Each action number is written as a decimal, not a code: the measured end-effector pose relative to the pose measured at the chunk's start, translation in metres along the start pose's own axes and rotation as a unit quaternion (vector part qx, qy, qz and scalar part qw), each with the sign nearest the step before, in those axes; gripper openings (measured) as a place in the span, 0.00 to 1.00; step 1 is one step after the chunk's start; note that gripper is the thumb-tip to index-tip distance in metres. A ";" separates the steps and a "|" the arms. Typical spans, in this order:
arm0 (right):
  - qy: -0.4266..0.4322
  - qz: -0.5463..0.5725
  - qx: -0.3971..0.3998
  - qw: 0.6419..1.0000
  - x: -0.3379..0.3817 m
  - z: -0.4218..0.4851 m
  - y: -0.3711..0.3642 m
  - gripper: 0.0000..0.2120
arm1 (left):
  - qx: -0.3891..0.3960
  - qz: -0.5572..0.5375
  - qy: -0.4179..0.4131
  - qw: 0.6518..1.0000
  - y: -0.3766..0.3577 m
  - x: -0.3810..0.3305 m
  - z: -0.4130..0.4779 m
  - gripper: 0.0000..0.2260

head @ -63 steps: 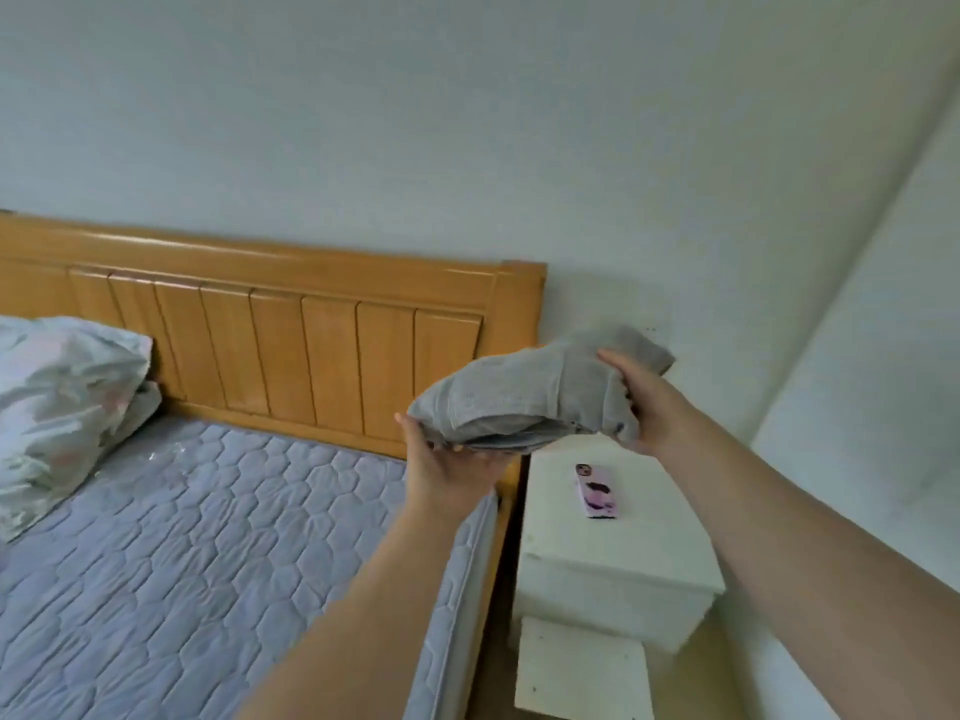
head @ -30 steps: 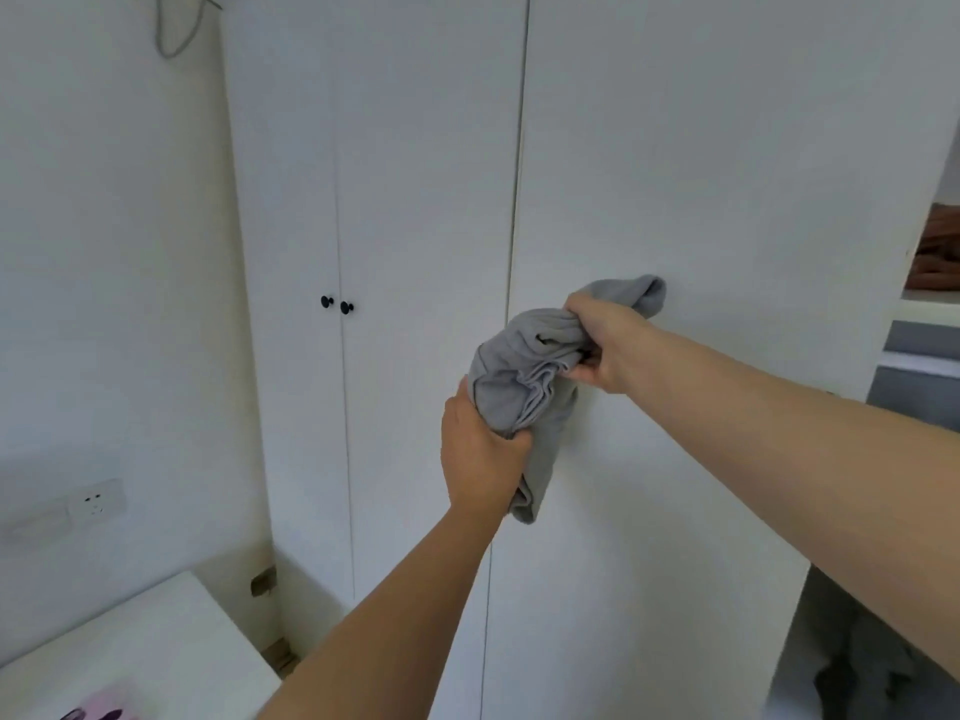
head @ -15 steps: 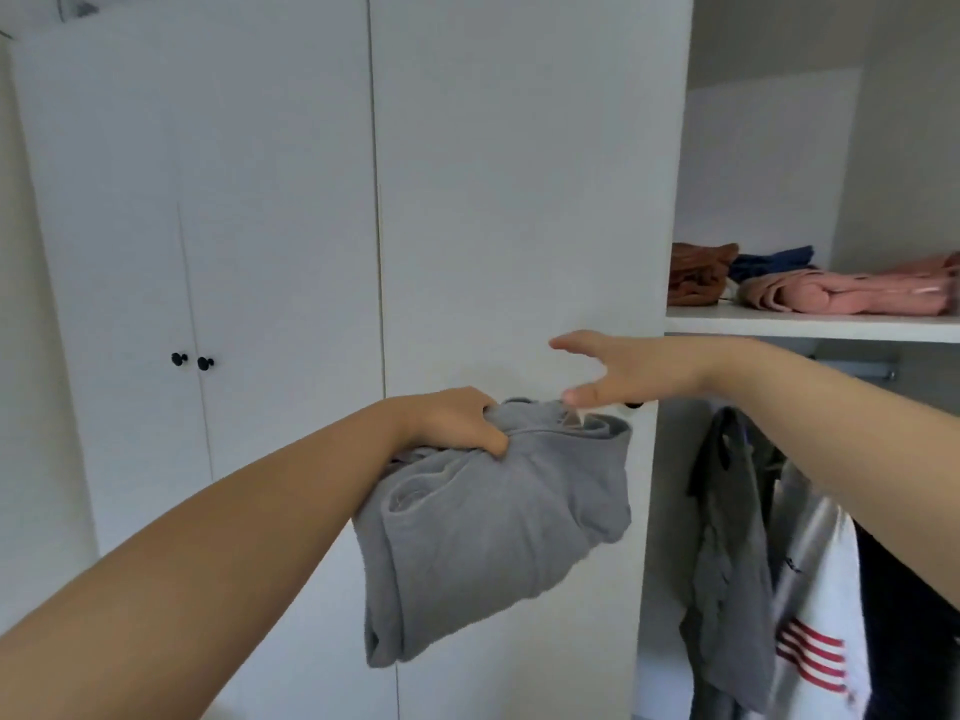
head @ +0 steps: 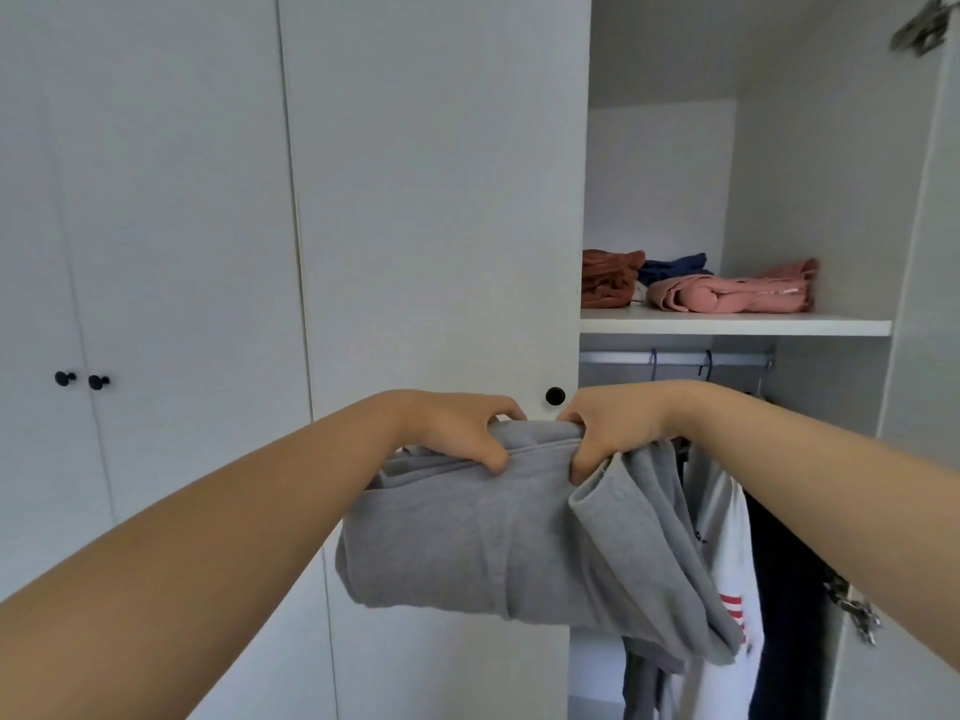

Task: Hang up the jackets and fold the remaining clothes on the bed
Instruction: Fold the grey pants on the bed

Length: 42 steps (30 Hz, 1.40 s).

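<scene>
Both arms reach forward in front of a white wardrobe. The left grip, a bare hand, is closed on the top edge of a grey folded garment, fingers curled over the fabric and the thumb pinching it from the near side. The right grip, also bare, clamps the same top edge just beside the left, knuckles up and fingers curled tight into the cloth. The garment hangs below the 2 hands in mid-air as a thick folded bundle. Its right side droops lower, in front of the open wardrobe section.

Behind the hands, a round black knob sits at the edge of the closed door. Further left, 2 more black knobs sit side by side on another pair of closed doors.

In the open section, a white shelf carries folded clothes: a rust-brown piece at the left, a navy piece behind and a pink piece in front. Under the shelf runs a metal rail with hanger hooks on it. Below it hang a white garment with red stripes, a dark garment to its right and a grey garment low down. A metal hinge shows on the open door at the right.
</scene>
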State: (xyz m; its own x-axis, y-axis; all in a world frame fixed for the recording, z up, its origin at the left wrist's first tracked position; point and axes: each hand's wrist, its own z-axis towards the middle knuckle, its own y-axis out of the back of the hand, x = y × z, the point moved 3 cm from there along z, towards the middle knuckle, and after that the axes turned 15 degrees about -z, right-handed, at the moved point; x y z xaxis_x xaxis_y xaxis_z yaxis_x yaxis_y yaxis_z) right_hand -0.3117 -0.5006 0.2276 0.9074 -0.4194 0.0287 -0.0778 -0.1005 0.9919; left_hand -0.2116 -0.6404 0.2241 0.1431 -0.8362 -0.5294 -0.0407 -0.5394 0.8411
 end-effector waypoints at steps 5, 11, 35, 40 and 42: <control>-0.058 0.091 0.009 0.994 -0.041 -0.013 0.010 0.13 | 0.094 -0.020 -0.019 0.995 -0.015 -0.002 0.025 0.53; -0.098 0.045 0.055 0.993 -0.078 -0.043 0.031 0.17 | 0.019 0.091 -0.102 0.990 0.000 -0.047 0.056 0.25; -0.343 -0.342 -0.438 0.757 -0.328 0.031 0.230 0.17 | -0.550 0.417 -0.176 0.702 0.136 -0.192 0.292 0.14; -0.266 -0.360 -0.539 0.713 -0.330 0.104 0.223 0.24 | -0.564 0.378 0.015 0.734 0.169 -0.157 0.339 0.15; -0.218 -0.344 -0.515 0.754 -0.326 0.132 0.214 0.22 | -0.526 0.390 0.143 0.742 0.171 -0.135 0.356 0.23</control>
State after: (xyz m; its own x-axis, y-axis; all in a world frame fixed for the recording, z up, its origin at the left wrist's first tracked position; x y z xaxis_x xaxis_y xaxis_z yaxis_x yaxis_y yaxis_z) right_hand -0.6785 -0.5048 0.4137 0.3459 -0.8675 -0.3576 0.9158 0.2291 0.3299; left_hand -0.5896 -0.6548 0.4001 0.6912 -0.7178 0.0829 0.5522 0.5988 0.5801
